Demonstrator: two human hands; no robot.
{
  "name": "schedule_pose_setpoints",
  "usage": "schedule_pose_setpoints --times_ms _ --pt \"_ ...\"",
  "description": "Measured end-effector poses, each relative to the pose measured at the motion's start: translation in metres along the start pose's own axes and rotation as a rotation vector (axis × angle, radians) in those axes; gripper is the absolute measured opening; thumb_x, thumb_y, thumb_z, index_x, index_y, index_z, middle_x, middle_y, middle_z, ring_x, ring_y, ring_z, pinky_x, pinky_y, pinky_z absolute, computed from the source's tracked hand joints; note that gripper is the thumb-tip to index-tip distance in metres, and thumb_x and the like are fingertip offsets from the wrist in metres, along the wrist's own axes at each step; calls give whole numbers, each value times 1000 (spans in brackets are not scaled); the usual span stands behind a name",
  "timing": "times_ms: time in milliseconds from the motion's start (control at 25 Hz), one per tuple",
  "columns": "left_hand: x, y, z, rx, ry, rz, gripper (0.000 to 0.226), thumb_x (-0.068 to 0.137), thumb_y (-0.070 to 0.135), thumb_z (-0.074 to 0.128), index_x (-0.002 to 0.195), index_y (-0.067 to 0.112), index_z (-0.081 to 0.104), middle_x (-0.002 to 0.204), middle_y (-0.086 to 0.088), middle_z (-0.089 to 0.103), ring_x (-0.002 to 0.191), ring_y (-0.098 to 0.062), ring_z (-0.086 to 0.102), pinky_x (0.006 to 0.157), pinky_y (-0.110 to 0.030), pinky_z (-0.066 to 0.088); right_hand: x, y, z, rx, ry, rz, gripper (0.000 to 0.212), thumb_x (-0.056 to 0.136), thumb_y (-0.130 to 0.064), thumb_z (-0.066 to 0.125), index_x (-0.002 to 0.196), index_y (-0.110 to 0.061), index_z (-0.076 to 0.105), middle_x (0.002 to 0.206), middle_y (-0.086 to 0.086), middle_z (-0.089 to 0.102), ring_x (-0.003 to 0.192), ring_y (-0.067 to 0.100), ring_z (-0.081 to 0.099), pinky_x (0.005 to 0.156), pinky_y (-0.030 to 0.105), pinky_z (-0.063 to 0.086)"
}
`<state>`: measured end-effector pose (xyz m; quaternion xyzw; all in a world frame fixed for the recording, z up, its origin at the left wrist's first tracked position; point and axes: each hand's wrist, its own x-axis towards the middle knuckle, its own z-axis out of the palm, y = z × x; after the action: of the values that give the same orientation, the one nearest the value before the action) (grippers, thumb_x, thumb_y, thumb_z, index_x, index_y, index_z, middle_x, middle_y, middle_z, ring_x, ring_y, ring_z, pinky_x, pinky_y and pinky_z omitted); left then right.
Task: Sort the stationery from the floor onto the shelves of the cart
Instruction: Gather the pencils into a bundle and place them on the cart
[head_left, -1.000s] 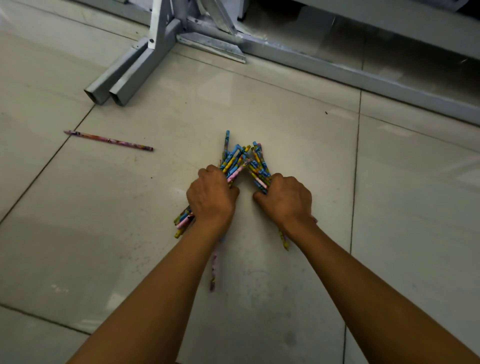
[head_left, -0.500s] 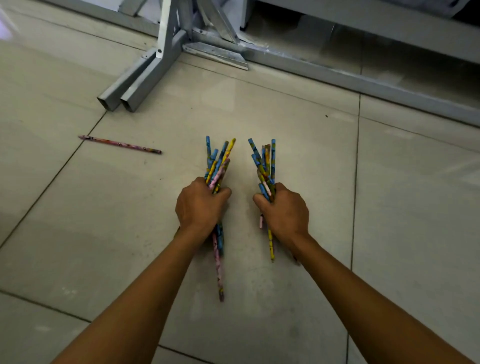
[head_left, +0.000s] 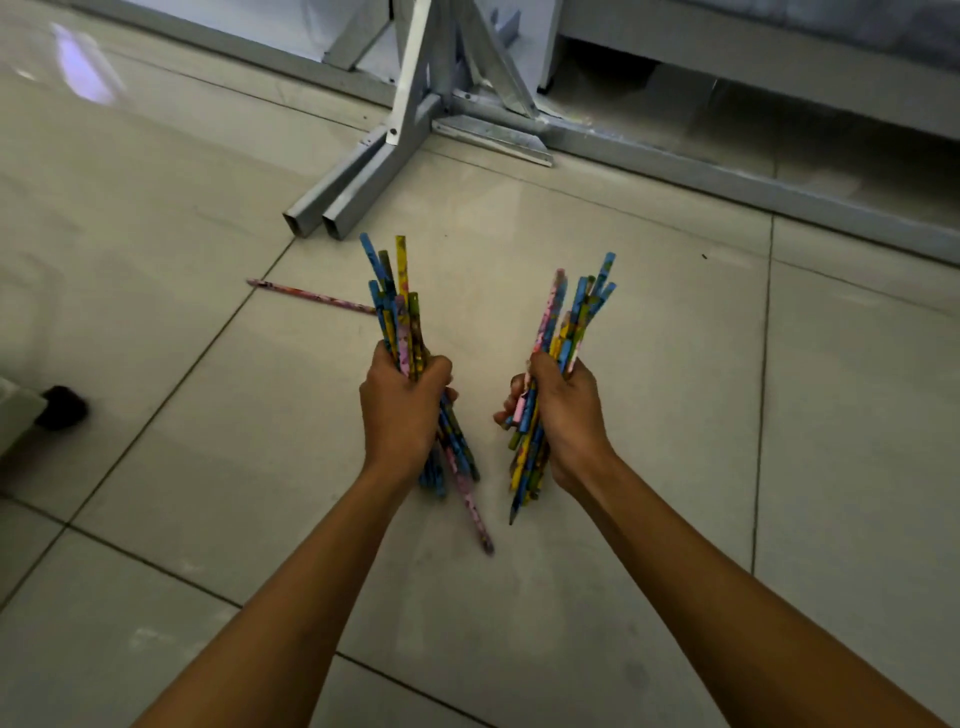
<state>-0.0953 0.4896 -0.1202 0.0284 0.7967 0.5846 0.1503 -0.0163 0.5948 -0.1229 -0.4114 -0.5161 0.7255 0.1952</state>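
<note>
Head view shows the left hand (head_left: 400, 410) wrapped tightly round a bundle of pencils (head_left: 397, 306), and the right hand (head_left: 563, 415) closed the same way on a second bundle (head_left: 574, 317), both held above the glossy tiled floor (head_left: 675, 364). Each bundle runs lengthwise away from the person, blunt ends fanning forward and sharpened tips trailing back below the fists; the slim round shafts carry blue, yellow and pink printed wraps. One pink pencil (head_left: 311, 296) lies flat on the tile beyond the left bundle, near the grey square-tube metal frame (head_left: 363, 176).
</note>
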Motion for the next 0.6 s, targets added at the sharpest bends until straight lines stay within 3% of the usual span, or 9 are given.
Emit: schedule_pose_setpoints --times_ms 160,320,440,600 --pt "3 13 -13 -102 172 157 15 85 12 62 97 17 53 72 12 59 69 -15 66 63 -26 56 2 -9 31 -71 9 -234 3 94 -13 57 95 -10 58 64 1 56 53 11 54 50 28 51" --pt "17 27 -27 -131 280 425 21 90 19 62 108 15 53 74 27 59 72 1 63 70 -19 56 1 -15 63 -88 48 -375 24 88 -28 66 102 -10 57 74 -4 62 62 8 60 63 27 55" --pt "21 29 -31 -116 298 571 24 89 26 62 108 16 50 83 17 59 75 3 62 73 -15 53 -2 -10 74 -106 76 -457 39 86 -36 64 114 -11 52 90 0 66 79 13 65 72 25 55" --pt "13 2 -19 -97 166 540 33 83 44 62 104 21 51 87 2 65 76 -9 66 68 -20 55 -6 14 68 -222 60 -525 15 88 -30 65 94 -30 51 80 -2 64 68 12 61 63 28 54"
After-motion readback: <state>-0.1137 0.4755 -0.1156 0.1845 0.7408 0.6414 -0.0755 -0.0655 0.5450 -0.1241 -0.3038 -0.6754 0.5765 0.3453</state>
